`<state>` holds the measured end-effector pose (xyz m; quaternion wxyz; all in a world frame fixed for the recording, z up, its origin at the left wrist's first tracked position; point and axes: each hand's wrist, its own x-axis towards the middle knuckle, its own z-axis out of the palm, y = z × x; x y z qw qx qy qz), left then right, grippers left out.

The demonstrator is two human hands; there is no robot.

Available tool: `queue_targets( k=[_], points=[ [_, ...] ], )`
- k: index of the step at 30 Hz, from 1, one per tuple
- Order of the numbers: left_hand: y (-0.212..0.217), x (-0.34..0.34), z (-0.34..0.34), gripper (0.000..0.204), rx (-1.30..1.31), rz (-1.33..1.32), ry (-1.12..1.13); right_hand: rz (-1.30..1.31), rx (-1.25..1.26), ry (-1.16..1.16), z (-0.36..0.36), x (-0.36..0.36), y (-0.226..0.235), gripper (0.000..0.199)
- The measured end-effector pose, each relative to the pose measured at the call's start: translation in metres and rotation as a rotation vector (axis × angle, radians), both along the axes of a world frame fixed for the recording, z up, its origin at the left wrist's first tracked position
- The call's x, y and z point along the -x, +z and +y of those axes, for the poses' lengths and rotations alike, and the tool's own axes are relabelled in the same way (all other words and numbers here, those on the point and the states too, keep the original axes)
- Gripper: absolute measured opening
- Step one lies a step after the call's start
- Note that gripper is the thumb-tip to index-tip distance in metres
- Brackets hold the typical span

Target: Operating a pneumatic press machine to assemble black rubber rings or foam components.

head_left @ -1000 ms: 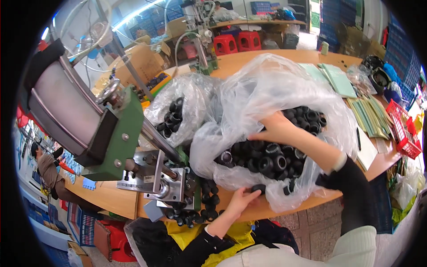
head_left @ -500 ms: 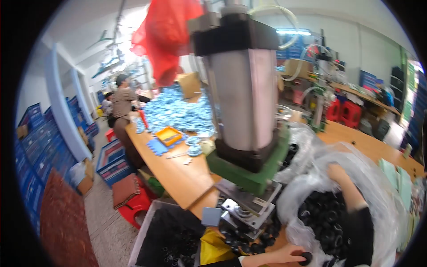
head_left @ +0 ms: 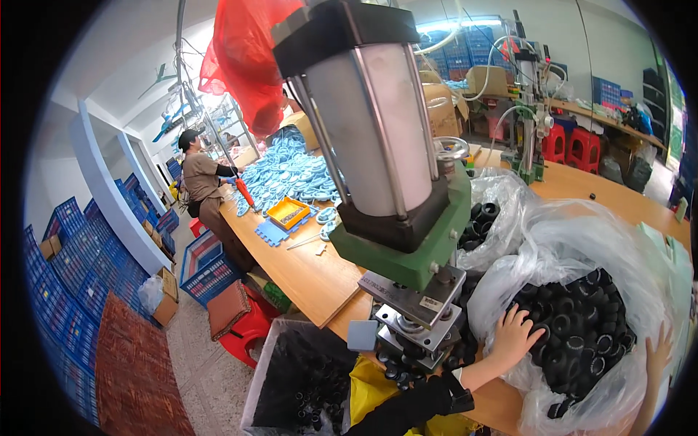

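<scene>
Head view: left hand (head_left: 515,336) lies open, fingers spread on black rings (head_left: 582,327) inside a clear bag (head_left: 574,240) at the desk's (head_left: 305,269) near edge. Right hand (head_left: 660,352), open, presses the bag's far side. Loose plastic may slip, spilling rings toward the press (head_left: 407,218).

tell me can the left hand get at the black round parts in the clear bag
Probably yes: the left hand already lies at the clear bag's open mouth, fingers on the black round parts, nothing between them.
</scene>
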<state>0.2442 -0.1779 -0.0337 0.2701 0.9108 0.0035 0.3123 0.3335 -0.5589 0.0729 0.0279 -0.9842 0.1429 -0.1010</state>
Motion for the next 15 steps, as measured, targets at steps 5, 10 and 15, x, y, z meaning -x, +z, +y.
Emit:
queue_targets(
  k=[5,10,15],
  points=[
    [-0.014,0.008,0.015,0.033,-0.077,0.01,0.008,0.09,-0.124,-0.022,-0.005,-0.037,-0.013,0.076],
    [-0.016,0.012,0.009,0.033,-0.054,0.033,0.011,-0.002,-0.111,0.133,0.006,-0.082,0.009,0.072],
    [-0.011,0.016,0.003,0.033,-0.019,0.036,-0.036,-0.066,-0.121,0.307,0.042,-0.119,0.012,0.067]
  ],
)
